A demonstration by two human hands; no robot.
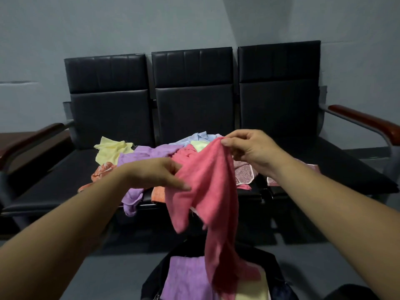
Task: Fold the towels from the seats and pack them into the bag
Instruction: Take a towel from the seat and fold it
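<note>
A pink towel (207, 191) hangs in the air in front of the black seats (65, 176). My right hand (249, 148) pinches its top corner, and my left hand (160, 174) grips its left edge lower down. The towel's bottom end dangles over the open black bag (277, 269) on the floor. Inside the bag lie a folded purple towel (186, 278) and a pale yellow one (253, 295). A heap of loose towels (149, 154) in yellow, purple, blue, orange and pink lies on the middle seat.
The three-seat black bench has wooden armrests, a left one (28, 139) and a right one (365, 122). A patterned pink cloth (244, 174) lies by the right seat. Grey floor (108, 267) surrounds the bag; a grey wall stands behind.
</note>
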